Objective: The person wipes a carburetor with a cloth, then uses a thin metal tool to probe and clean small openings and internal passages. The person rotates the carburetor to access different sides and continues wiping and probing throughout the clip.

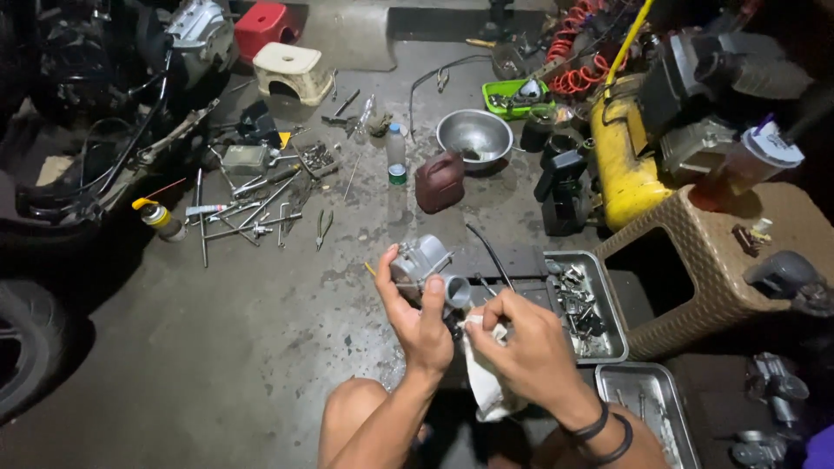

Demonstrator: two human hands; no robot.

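Observation:
My left hand point(419, 317) grips a grey metal carburetor point(420, 262) and holds it up above the concrete floor, its round opening facing me. Just to the right of it, my right hand point(519, 340) pinches a crumpled white rag point(483, 375) and something small between the fingertips, close to the carburetor's underside. A thin black cable point(488, 252) sticks up behind the two hands. Black bands circle my right wrist. My bare knee point(354, 408) shows below.
Two metal trays point(613, 347) point(678, 417) with small parts lie to the right. A woven stool point(695, 260) and a yellow compressor point(621, 156) stand beyond. Hand tools point(252, 217), a dark red jug point(440, 181), a steel bowl point(474, 135), a bottle point(396, 155) and a motorcycle point(78, 156) are on the left and far side.

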